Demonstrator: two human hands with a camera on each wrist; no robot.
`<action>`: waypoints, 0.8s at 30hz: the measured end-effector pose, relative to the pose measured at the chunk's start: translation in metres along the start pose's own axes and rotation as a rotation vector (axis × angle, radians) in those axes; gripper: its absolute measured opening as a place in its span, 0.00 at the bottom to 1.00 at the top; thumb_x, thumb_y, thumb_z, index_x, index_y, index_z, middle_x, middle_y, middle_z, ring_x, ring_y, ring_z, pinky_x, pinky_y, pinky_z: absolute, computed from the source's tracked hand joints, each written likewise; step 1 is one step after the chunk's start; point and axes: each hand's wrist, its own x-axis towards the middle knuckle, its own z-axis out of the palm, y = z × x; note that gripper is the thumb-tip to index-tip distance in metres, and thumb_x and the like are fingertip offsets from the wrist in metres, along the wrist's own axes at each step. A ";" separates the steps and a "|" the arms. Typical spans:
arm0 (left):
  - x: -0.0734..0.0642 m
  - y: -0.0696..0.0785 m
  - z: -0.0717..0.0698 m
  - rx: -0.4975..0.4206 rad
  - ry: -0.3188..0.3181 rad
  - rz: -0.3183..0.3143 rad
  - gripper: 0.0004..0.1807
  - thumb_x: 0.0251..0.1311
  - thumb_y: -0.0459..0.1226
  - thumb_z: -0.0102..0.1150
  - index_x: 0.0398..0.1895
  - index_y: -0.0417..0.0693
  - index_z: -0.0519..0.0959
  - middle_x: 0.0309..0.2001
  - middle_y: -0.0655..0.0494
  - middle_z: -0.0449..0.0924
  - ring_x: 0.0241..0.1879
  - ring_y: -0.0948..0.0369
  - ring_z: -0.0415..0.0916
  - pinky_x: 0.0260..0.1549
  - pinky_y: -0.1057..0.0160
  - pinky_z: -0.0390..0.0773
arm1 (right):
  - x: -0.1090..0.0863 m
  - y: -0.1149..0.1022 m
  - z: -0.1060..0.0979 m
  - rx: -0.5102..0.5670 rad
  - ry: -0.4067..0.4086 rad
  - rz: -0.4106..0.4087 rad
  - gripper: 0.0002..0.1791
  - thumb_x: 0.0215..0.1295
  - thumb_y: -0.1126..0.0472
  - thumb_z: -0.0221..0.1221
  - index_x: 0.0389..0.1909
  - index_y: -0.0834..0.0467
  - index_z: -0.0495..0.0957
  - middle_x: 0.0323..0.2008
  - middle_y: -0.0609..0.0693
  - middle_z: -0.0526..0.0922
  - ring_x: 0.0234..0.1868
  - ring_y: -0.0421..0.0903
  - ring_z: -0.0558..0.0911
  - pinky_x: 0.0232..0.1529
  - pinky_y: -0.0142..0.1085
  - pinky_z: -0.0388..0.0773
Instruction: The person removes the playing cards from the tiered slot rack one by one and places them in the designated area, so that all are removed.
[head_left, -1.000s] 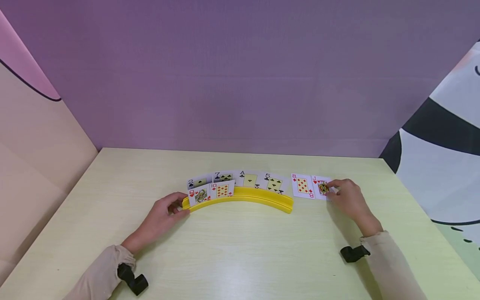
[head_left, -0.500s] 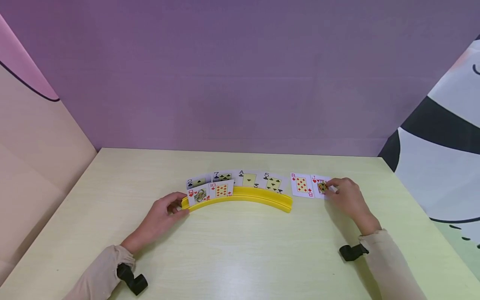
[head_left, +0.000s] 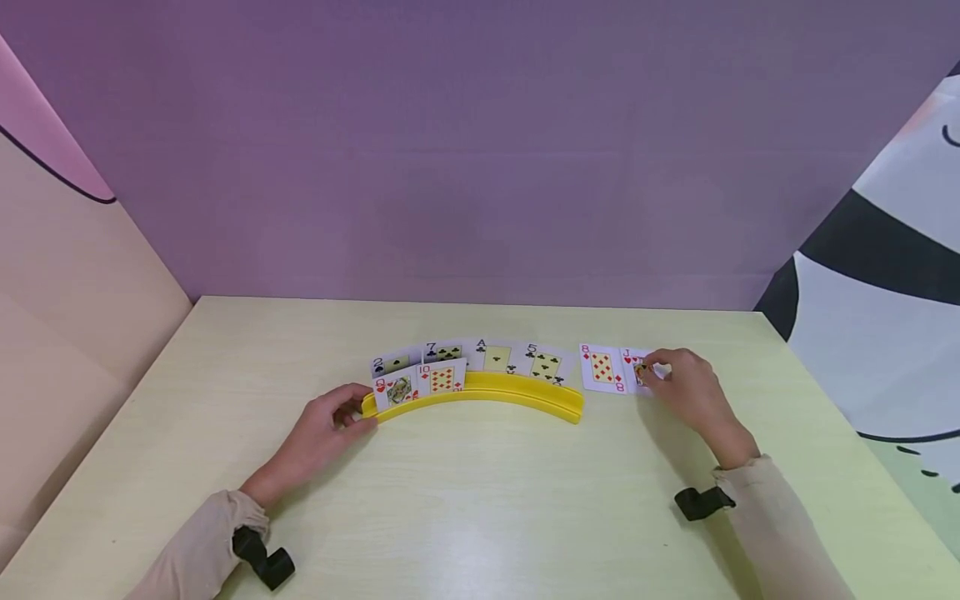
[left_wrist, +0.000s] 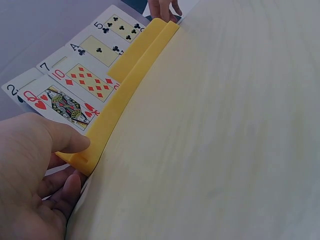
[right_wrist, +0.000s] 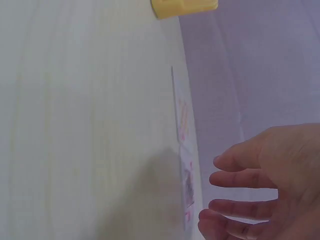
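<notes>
My left hand (head_left: 318,433) grips the left end of a curved yellow card holder (head_left: 517,393), thumb in front and fingers behind. In its front slot lean the queen of hearts (head_left: 396,390) and the ten of diamonds (head_left: 441,377). Behind them stand the two (left_wrist: 14,89), the seven (head_left: 447,352), the ace of clubs (head_left: 497,358) and the five of clubs (left_wrist: 121,29). My right hand (head_left: 693,398) hovers at the jack of hearts (head_left: 628,379) and covers its right side. In the right wrist view its relaxed fingers (right_wrist: 242,178) are apart from the card and hold nothing.
The eight of diamonds (head_left: 602,367) lies face up beside the jack, just right of the holder. The pale wooden table (head_left: 480,500) runs back to a purple wall (head_left: 480,150). Black straps (head_left: 262,558) sit at both wrists.
My right hand has shifted slightly left, its fingertips now covering more of the jack. The left hand keeps its grip on the holder, and the cards stay as they were.
</notes>
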 end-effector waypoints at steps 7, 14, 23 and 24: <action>-0.001 0.002 -0.001 -0.003 0.001 -0.001 0.19 0.61 0.30 0.65 0.55 0.38 0.78 0.45 0.47 0.80 0.37 0.57 0.72 0.36 0.68 0.75 | -0.002 -0.016 -0.004 -0.005 0.037 -0.039 0.14 0.67 0.64 0.59 0.48 0.69 0.81 0.45 0.68 0.81 0.39 0.58 0.78 0.34 0.43 0.72; -0.002 0.004 -0.001 -0.012 0.006 0.007 0.19 0.61 0.31 0.66 0.55 0.38 0.78 0.45 0.48 0.80 0.37 0.57 0.72 0.36 0.69 0.75 | -0.007 -0.035 -0.011 0.021 0.059 -0.084 0.15 0.68 0.64 0.59 0.50 0.69 0.80 0.48 0.68 0.80 0.43 0.62 0.79 0.39 0.52 0.77; -0.001 0.001 -0.001 -0.010 0.003 0.017 0.19 0.61 0.30 0.66 0.55 0.38 0.78 0.45 0.48 0.80 0.37 0.57 0.73 0.36 0.68 0.75 | -0.013 -0.062 -0.019 0.059 0.133 -0.127 0.13 0.68 0.64 0.59 0.48 0.67 0.82 0.49 0.67 0.80 0.42 0.62 0.81 0.40 0.53 0.77; 0.000 0.001 -0.001 -0.006 0.001 0.016 0.19 0.61 0.30 0.66 0.55 0.38 0.78 0.45 0.48 0.80 0.37 0.57 0.73 0.36 0.68 0.75 | -0.014 -0.065 -0.020 0.060 0.141 -0.130 0.12 0.68 0.65 0.59 0.48 0.67 0.82 0.49 0.66 0.80 0.42 0.61 0.81 0.40 0.52 0.77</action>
